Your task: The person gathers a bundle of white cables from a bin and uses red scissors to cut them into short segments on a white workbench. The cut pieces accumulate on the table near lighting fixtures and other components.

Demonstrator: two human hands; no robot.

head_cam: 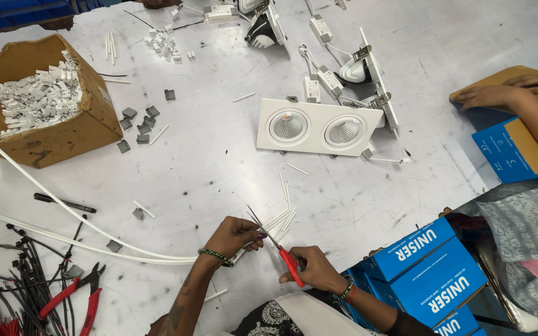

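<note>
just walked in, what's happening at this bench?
A person is cutting white tubing with red-handled scissors. The left hand pinches the tubing's end; the right hand works the scissors, blades open at the tube. Short cut pieces lie just beyond the hands. A white twin downlight sits mid-table, a cardboard box of white clips to the left. Another person's hands rest on a box at the right edge.

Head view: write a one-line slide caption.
Right hand works red-handled scissors on thin white tubing held by the left hand, beside a white twin downlight.
</note>
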